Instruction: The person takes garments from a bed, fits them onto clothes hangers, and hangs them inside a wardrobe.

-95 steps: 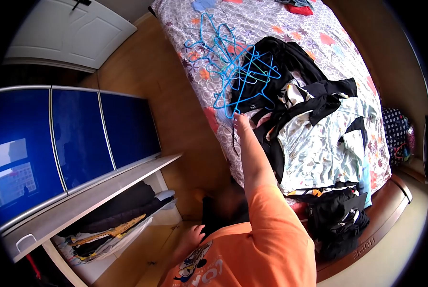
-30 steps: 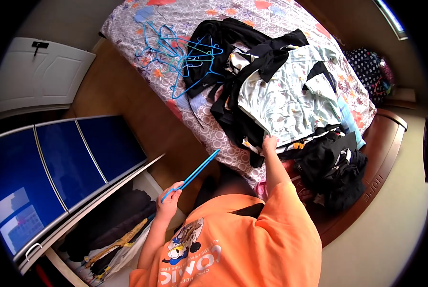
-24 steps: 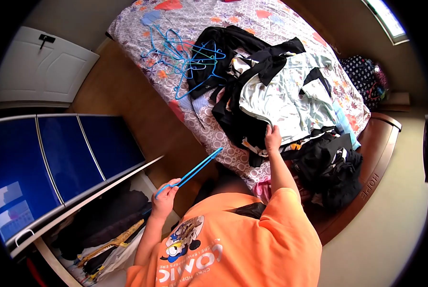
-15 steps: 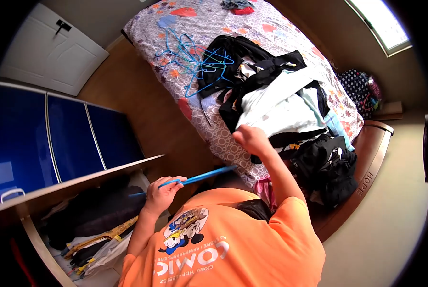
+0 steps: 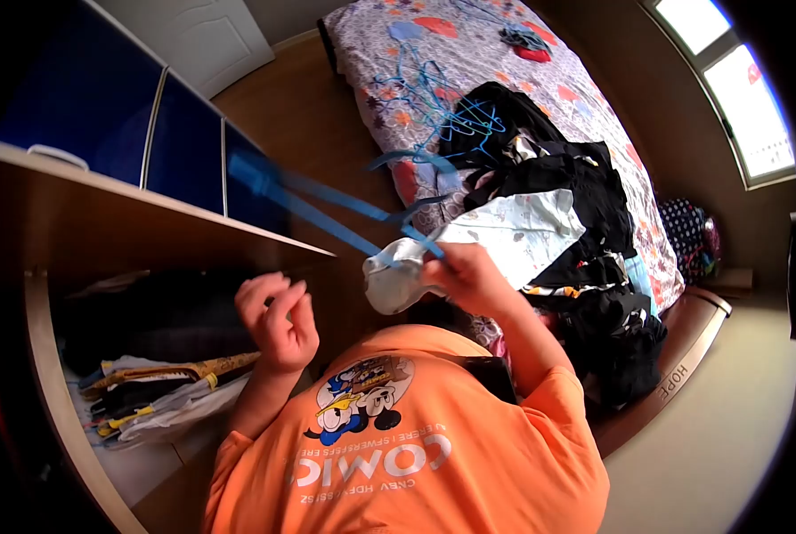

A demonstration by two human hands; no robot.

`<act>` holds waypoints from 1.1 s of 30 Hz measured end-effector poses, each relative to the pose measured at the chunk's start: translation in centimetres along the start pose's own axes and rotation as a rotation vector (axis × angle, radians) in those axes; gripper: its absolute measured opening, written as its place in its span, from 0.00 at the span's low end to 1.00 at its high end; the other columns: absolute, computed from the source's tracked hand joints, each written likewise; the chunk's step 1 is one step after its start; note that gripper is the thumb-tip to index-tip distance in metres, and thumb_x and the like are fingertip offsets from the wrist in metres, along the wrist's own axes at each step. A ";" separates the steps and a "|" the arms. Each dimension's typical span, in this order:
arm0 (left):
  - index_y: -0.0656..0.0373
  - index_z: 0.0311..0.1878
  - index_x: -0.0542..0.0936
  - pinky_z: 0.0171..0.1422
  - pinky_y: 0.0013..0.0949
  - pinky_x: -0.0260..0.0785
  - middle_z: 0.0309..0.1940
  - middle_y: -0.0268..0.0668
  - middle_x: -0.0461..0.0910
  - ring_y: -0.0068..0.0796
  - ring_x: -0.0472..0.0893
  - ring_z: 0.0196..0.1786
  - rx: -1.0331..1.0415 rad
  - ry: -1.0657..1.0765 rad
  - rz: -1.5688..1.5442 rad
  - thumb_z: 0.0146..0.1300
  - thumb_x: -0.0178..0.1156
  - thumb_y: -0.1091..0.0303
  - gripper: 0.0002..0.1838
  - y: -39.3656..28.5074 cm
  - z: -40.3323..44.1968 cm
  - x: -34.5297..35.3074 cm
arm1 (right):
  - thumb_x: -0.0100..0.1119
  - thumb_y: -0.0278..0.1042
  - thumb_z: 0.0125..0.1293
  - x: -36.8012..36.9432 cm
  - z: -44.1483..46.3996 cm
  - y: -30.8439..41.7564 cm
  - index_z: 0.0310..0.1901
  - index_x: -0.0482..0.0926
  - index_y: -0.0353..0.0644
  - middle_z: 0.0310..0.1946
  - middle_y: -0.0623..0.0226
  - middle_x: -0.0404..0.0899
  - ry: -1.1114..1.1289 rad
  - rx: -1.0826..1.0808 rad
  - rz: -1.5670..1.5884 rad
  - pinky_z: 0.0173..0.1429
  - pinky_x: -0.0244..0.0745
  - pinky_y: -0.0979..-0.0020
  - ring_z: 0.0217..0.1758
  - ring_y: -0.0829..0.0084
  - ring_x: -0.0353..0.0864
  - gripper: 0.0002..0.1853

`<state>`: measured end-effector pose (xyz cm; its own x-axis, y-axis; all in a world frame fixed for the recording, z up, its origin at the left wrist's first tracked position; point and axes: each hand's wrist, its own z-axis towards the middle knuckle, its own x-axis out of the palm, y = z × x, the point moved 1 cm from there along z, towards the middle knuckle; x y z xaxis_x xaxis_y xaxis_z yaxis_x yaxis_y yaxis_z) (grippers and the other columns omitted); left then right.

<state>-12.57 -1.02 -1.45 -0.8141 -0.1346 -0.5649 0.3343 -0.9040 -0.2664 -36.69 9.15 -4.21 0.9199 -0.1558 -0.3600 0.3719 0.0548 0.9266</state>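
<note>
My right hand (image 5: 469, 276) is closed on a blue hanger (image 5: 327, 206) and on a pale patterned garment (image 5: 523, 233), which stretches from the hand onto the bed. The hanger is smeared by motion and points up and left. My left hand (image 5: 278, 322) is raised over the edge of the cupboard, its fingers loosely curled and apart, holding nothing. Black clothes (image 5: 594, 191) lie beyond the pale garment. A tangle of blue hangers (image 5: 434, 107) rests on the bed, partly over a black garment.
The flowered bed (image 5: 478, 53) spans the upper middle. At the left are blue cabinet doors (image 5: 189, 142) and an open compartment with folded clothes (image 5: 171, 378). More black clothes (image 5: 612, 343) are by the brown headboard (image 5: 674, 365). A window (image 5: 745, 107) is at the upper right.
The blue hanger has passed from my left hand to my right. The pale garment has been drawn toward me and its near end lifted off the bed. The view has swung, showing more window.
</note>
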 end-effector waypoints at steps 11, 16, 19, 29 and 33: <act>0.59 0.62 0.65 0.49 0.37 0.68 0.57 0.44 0.63 0.38 0.72 0.51 -0.675 0.451 -0.568 0.50 0.69 0.61 0.37 1.1 -6.9 7.2 | 0.53 0.37 0.67 2.4 2.5 10.1 0.34 0.74 0.38 0.22 0.68 0.71 0.220 -0.178 0.317 0.30 0.67 0.75 0.24 0.77 0.69 0.10; 0.63 0.48 0.74 0.45 0.36 0.71 0.37 0.41 0.76 0.34 0.77 0.42 -0.757 0.573 -0.828 0.55 0.65 0.62 0.20 7.3 -15.3 11.7 | 0.52 0.40 0.68 2.9 3.2 10.4 0.31 0.75 0.37 0.21 0.68 0.73 0.174 -0.384 0.333 0.26 0.65 0.75 0.21 0.75 0.71 0.14; 0.60 0.43 0.71 0.37 0.33 0.76 0.35 0.38 0.76 0.27 0.78 0.38 -1.348 0.229 -1.181 0.64 0.54 0.57 0.15 8.5 -12.2 5.7 | 0.54 0.38 0.67 2.1 2.7 8.9 0.33 0.74 0.39 0.22 0.66 0.72 0.145 -0.186 0.259 0.30 0.68 0.72 0.24 0.71 0.73 0.11; 0.63 0.43 0.78 0.48 0.21 0.68 0.37 0.31 0.78 0.17 0.75 0.40 -1.041 0.353 -0.929 0.55 0.58 0.80 0.12 8.1 -1.8 -6.1 | 0.54 0.33 0.66 3.6 3.8 3.2 0.35 0.76 0.39 0.19 0.70 0.70 0.053 -0.145 0.111 0.29 0.65 0.75 0.23 0.78 0.68 0.07; 0.64 0.42 0.78 0.45 0.21 0.68 0.32 0.31 0.79 0.17 0.76 0.37 -1.045 0.470 -0.983 0.55 0.59 0.79 0.10 8.4 -3.3 -5.5 | 0.53 0.33 0.67 3.0 3.8 2.1 0.35 0.76 0.39 0.20 0.71 0.70 -0.020 -0.195 0.089 0.30 0.65 0.77 0.24 0.81 0.68 0.07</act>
<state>-3.76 -6.57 -3.15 -0.7541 0.6562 0.0266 0.1049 0.1603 -0.9815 -33.59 5.09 -2.90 0.9483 -0.1611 -0.2734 0.3079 0.2588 0.9155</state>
